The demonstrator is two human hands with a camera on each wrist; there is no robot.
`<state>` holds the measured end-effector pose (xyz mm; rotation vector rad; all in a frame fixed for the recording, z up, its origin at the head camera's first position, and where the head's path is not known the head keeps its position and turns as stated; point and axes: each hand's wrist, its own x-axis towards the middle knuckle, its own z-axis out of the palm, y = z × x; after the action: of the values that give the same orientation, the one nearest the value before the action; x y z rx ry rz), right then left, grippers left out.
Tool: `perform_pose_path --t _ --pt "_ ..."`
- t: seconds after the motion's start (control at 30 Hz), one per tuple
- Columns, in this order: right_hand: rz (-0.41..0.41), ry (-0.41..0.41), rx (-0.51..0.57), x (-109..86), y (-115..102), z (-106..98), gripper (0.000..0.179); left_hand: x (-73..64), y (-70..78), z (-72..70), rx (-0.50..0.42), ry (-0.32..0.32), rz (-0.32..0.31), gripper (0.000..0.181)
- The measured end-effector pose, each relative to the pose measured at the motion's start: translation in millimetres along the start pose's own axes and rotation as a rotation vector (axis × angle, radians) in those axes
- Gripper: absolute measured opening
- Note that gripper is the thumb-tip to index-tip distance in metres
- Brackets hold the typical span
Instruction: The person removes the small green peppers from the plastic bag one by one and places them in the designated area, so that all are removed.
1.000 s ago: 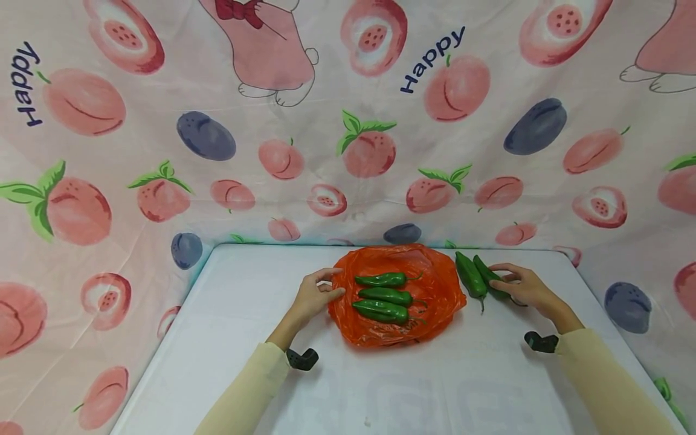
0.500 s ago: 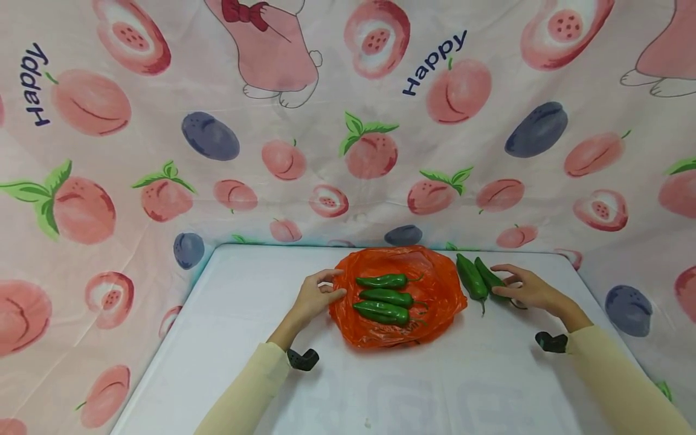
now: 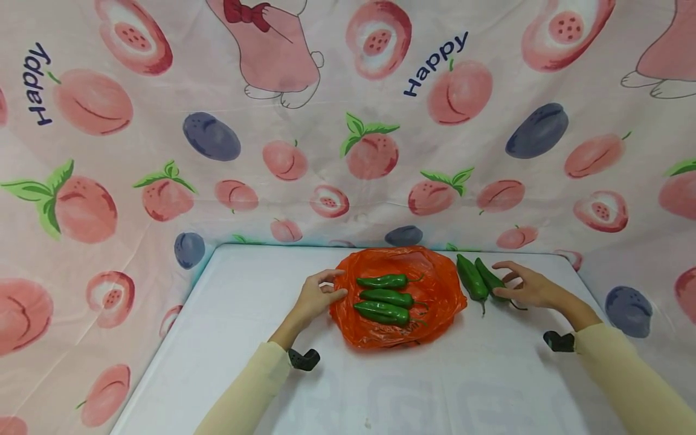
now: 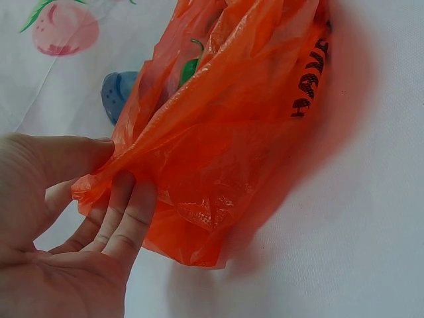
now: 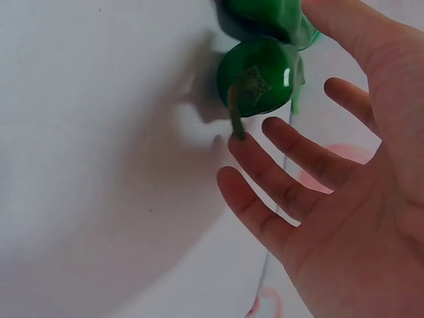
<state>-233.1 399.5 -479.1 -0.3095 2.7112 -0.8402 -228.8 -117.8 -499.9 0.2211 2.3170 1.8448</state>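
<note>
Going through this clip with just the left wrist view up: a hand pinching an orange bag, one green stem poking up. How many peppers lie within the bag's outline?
Observer: Three. In the head view, the three peppers lie side by side on the bag, stems to the right.
Operator: Any outside it?
Observer: Yes, two loose peppers lie on the table, just right of the bag.
Operator: Where's the other hand?
Observer: The right hand is at the outer loose pepper; its fingers are spread, not wrapped round it.
</note>
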Motion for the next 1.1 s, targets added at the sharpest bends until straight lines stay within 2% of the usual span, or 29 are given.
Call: perform_pose_path --t 0.43,0.63,1.1 --pt "-0.048 0.146 -0.016 -3.3 -31 -4 0.071 -0.2 -0.2 0.9 0.022 0.008 -0.014 0.043" --pt "-0.106 0.197 -0.022 -1.6 -47 -9 0.068 -0.5 -0.5 0.7 0.017 0.011 -0.023 0.043" --pt "-0.250 0.241 -0.050 6.3 -86 -18 0.061 -1.3 -0.9 1.2 0.021 0.017 -0.013 0.042"
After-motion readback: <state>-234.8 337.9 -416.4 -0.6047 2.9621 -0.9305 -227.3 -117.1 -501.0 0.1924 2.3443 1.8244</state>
